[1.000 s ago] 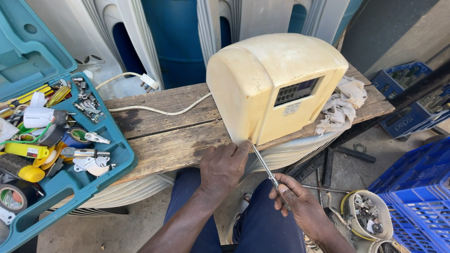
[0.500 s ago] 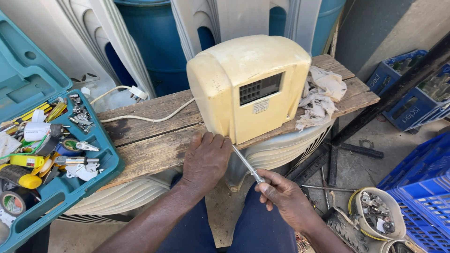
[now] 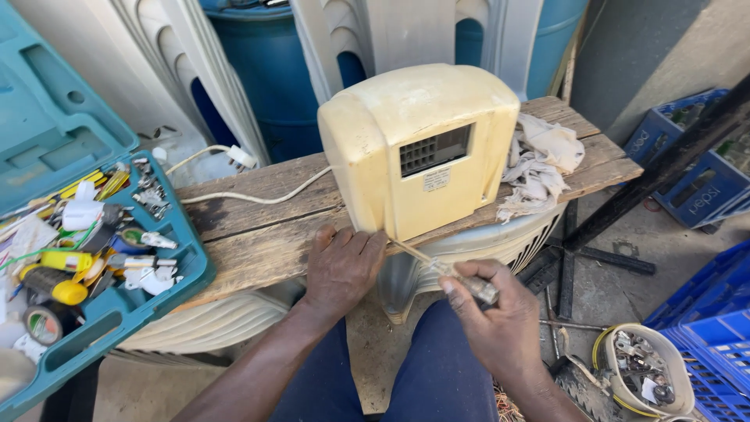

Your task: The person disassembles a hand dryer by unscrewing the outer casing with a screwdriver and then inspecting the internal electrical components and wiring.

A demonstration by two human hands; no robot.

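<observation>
My right hand [image 3: 500, 324] grips the screwdriver [image 3: 445, 270], tip at the cream appliance's [image 3: 418, 148] bottom edge on the plank [image 3: 258, 234]; left hand [image 3: 341, 266] lies flat, steadying; casing not yet opened

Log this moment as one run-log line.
left hand: flat on wooden plank, against cream appliance housing | right hand: holds screwdriver, tip at housing's bottom edge | teal toolbox: open

Two hands [image 3: 341, 268], one appliance [image 3: 418, 148], one screwdriver [image 3: 449, 272], one toolbox [image 3: 62, 141].
</observation>
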